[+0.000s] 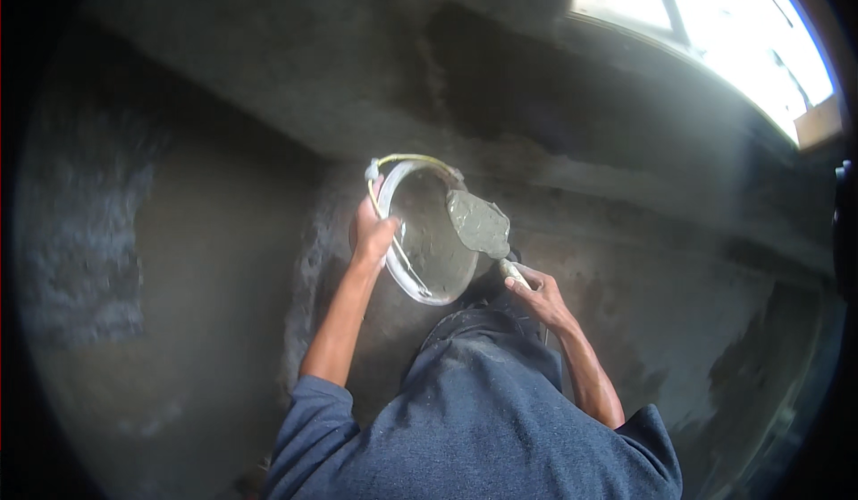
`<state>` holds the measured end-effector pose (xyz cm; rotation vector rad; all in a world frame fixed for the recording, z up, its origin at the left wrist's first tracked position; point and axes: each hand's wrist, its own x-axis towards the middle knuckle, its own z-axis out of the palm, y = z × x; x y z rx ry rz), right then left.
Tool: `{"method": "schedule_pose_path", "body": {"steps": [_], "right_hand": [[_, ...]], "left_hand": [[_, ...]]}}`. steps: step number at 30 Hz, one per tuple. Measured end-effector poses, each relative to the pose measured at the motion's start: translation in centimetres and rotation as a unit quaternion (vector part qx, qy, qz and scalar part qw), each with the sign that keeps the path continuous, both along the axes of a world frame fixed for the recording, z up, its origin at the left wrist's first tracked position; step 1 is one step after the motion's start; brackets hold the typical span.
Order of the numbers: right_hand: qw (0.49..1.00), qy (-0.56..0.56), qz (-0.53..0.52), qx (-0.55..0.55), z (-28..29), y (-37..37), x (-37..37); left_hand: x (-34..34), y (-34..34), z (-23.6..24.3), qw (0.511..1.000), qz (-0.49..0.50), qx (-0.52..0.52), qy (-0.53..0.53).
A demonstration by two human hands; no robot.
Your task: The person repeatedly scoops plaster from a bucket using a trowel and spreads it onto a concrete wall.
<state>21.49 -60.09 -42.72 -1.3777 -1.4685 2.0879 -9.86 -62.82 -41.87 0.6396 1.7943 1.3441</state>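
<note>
A white bucket [427, 296] with a thin yellow handle is tilted in front of my body, with grey wet material inside it. My left hand [374, 230] grips the bucket's left rim beside the handle. My right hand [536, 294] holds the pale handle of a trowel [478, 223], whose blade carries a thick load of grey wet mortar over the right rim of the bucket.
Grey concrete surfaces [214, 107] surround me, with damp darker patches and a long straight edge at the upper left. A bright opening [688, 26] with a wooden piece [818, 120] at its lower corner is at the upper right.
</note>
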Motion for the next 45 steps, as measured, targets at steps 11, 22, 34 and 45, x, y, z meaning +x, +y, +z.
{"method": "schedule_pose_path", "body": {"steps": [11, 22, 34, 45], "right_hand": [[0.974, 0.013, -0.226, 0.010, -0.9, -6.0, -5.4], [0.905, -0.038, -0.414, 0.089, -6.3, -10.3, -18.0], [0.746, -0.069, -0.647, 0.142, -20.1, 1.1, -37.2], [0.660, -0.055, -0.725, 0.188, -23.8, 10.5, -41.9]], "left_hand": [[-3.4, -0.9, -8.6, 0.984, -0.049, -0.124, -0.116], [-8.3, -5.3, -23.9, 0.827, -0.100, -0.337, -0.438], [-17.7, -10.3, -37.2, 0.746, -0.322, -0.468, -0.347], [-20.2, -14.8, -37.5, 0.746, -0.329, -0.510, -0.273]]}}
